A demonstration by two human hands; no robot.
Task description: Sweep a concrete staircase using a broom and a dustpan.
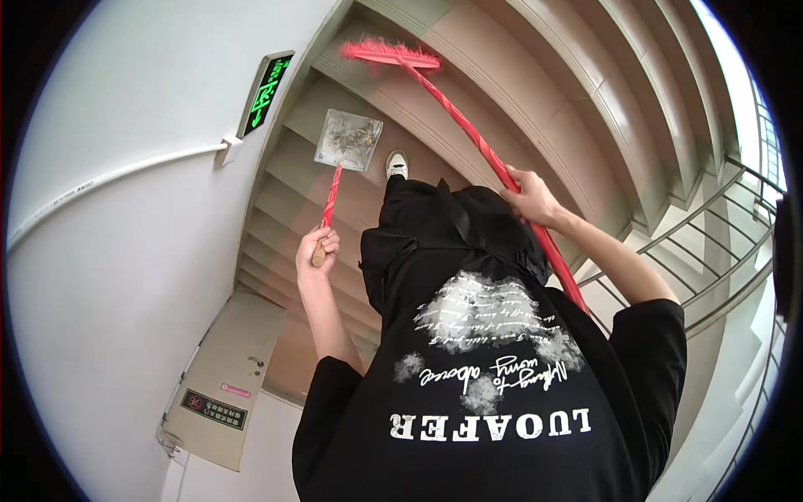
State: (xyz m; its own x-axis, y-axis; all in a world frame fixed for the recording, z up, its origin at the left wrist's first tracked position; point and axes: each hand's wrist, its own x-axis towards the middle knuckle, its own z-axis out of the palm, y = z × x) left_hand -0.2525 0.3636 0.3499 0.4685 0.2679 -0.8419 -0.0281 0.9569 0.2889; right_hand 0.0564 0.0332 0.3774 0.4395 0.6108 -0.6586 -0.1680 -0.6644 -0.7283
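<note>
My left hand [319, 248] is closed round the wooden end of a red handle. That handle belongs to a dustpan [349, 140] with a pale, clear-looking pan, which has debris lying in it. My right hand [532, 198] grips the long red stick of a broom [456, 113] partway along. The upper end of the stick runs back past my right side. At the far end, the broom's red bristle head [389, 54] rests on or just over a stair tread, beyond the dustpan and to its left and right. Whether the bristles touch the tread I cannot tell.
Curved stairs [535, 92] rise ahead and to the right, and more steps [288, 201] lie at the left. A white wall [125, 109] carries a pipe [125, 174] and a green lit sign [266, 94]. A metal railing [711, 251] stands right; a door [226, 376] is lower left.
</note>
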